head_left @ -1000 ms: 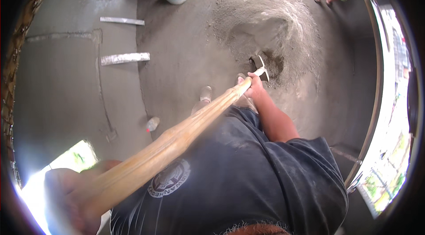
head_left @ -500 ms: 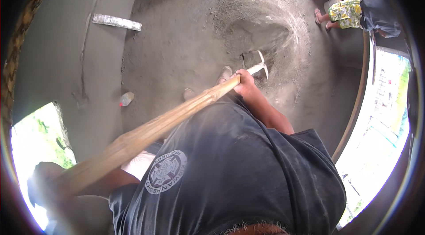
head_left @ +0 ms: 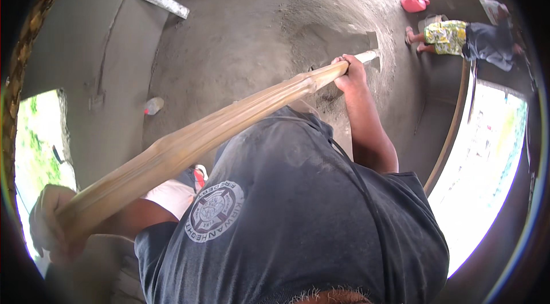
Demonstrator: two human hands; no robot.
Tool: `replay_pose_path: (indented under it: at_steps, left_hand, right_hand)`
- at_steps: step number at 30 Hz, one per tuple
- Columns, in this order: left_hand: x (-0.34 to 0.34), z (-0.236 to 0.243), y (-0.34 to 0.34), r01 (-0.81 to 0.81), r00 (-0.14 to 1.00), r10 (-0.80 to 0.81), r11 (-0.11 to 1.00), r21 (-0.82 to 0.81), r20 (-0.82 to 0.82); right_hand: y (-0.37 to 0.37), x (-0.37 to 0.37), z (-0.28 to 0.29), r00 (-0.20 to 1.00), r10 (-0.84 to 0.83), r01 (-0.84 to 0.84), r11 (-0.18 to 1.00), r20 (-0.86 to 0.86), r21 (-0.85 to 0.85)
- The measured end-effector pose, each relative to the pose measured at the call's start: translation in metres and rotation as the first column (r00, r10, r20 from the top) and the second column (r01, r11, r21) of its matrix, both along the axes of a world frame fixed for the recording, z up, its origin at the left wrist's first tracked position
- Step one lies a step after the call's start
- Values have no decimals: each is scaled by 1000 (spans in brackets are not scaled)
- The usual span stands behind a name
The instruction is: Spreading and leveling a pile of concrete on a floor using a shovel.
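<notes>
In the head view, a hoe [head_left: 217, 127] slants across the person's front, from the lower left up to a hollow in the loose grey mix [head_left: 326, 46] on the floor. Its pale tan handle is long, thick and knobbly (rather like bamboo), with lengthwise streaks; the thin grey blade [head_left: 374, 42] is at the far end, hard to make out against the mix. The right hand [head_left: 350, 77] is closed around the handle near the blade. The left hand [head_left: 54, 218], slightly blurred, curls around the near end.
</notes>
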State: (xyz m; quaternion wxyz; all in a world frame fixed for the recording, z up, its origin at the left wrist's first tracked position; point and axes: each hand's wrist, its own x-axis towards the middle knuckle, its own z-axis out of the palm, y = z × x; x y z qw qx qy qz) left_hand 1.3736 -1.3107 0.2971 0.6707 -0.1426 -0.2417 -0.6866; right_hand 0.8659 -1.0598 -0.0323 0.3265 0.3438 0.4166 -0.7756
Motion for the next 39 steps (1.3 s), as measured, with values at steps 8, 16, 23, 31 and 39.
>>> replay_pose_path:
  at_steps: [8, 16, 23, 31, 39]
  left_hand:
    - [-129, -44, 108, -27, 969, 17, 999, 35, 248]
    - [-186, -102, 160, 130, 933, -20, 950, -284, 359]
    - [-148, -99, 190, 103, 835, 30, 972, -210, 550]
    - [-56, -60, 215, -82, 935, 46, 993, 87, 351]
    - [-16, -131, 216, -259, 802, 85, 941, 217, 591]
  right_hand:
    - [15, -61, -64, 916, 350, -380, 912, 196, 152]
    - [50, -125, -137, 774, 564, -631, 729, 290, 265]
    - [73, -112, -162, 770, 592, -638, 704, 238, 312]
    - [49, -3, -81, 818, 498, -575, 701, 286, 423]
    - [29, 14, -139, 811, 548, -572, 673, 203, 469]
